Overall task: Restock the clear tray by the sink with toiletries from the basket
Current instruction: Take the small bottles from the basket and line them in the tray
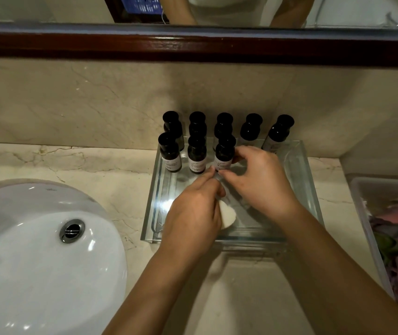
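A clear tray [253, 241] sits on the marble table [96, 165] just right of the white sink [48, 250], with its far end against the wall. Eight dark bottles [196, 155] with black caps stand upright at the far end of the tray: five in a back row and three in a front row on the left side.

Both hands are over the tray and meet at the third bottle [224, 153], the rightmost of the front row. The right hand [258, 180] reaches in from the right. Its fingers are curled round the right side of that bottle and its thumb lies low against the label, so it has hold of the bottle. The left hand [193, 209] comes in from the near left, over the middle of the tray. Its fingers are curled round a small white round piece [228, 217], maybe a soap, tucked in its palm. Its first finger points forward, and the tip touches the right thumb at the foot of the third bottle.

At the right edge of the view a pale plastic basket [362, 213] stands on the table, just beside the tray, with pink and green things in it that are too blurred to tell apart. A dark wooden mirror frame [193, 44] runs along the wall above.
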